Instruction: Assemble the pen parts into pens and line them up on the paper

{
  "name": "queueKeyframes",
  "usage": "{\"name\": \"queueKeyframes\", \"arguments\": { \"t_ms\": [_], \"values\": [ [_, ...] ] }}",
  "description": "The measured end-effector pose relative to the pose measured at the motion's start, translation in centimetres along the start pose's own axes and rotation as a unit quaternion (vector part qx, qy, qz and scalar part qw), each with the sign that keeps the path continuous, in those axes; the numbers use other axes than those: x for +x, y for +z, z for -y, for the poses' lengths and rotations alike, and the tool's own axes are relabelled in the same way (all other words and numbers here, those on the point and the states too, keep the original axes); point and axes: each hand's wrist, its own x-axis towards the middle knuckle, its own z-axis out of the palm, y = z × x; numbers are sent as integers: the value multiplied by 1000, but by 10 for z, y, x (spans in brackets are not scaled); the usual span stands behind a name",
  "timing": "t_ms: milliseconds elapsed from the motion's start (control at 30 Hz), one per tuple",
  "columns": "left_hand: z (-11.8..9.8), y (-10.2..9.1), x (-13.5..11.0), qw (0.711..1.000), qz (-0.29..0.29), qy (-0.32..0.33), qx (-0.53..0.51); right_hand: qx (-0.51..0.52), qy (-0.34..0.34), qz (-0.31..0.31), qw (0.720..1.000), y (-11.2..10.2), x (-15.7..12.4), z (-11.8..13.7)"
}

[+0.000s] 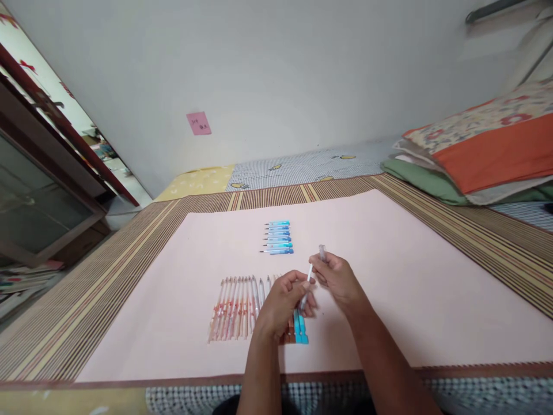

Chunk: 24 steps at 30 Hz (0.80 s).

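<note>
My left hand (285, 300) is closed around a slim pen (310, 273), whose white part points up toward my right hand. My right hand (339, 280) pinches a translucent greyish piece that looks like a pen cap (322, 251); its fingertips are close to the top of the pen. Below and left of the hands lies a row of pens with pink and red patterns (233, 311). Brown and turquoise pens (301, 331) continue that row, partly hidden by my left hand and forearm. Farther back, several blue pens (277, 237) lie stacked in a neat column, tips to the left.
A pale pink sheet (389, 323) covers most of the striped mat (142, 248). Folded bedding (488, 144) is piled at the right by the wall. A pink note (199, 123) is stuck on the wall. At the left stands a glass-paned cabinet or door (38, 202).
</note>
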Motion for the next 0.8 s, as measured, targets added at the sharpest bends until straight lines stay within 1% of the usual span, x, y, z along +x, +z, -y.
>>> {"name": "queueKeyframes", "arguments": {
  "t_ms": [67,167,233,300,400,467,567,633,700,800],
  "values": [
    [1,3,-2,999,34,-7,1,-28,-6,18,999,0,1,-2],
    [5,5,-1,999,35,-2,-3,-40,-15,38,998,1,1,-5],
    [8,6,2,1000,13,7,-12,-12,-3,56,998,2,0,-6],
    [10,7,6,999,-16,23,-25,40,13,62,997,3,0,-6],
    [8,8,8,996,-55,53,-34,119,35,29,992,3,2,-7],
    [6,9,9,995,-79,64,-21,163,56,11,985,3,4,-8],
    [5,9,9,990,-118,75,12,196,73,23,978,5,4,-10],
    [6,9,10,987,-129,89,23,175,71,59,980,9,1,-10],
    [7,9,10,986,-134,98,11,127,64,101,985,13,-3,-11],
    [8,9,12,988,-117,82,-58,60,46,155,985,18,-9,-9]
  ]
}}
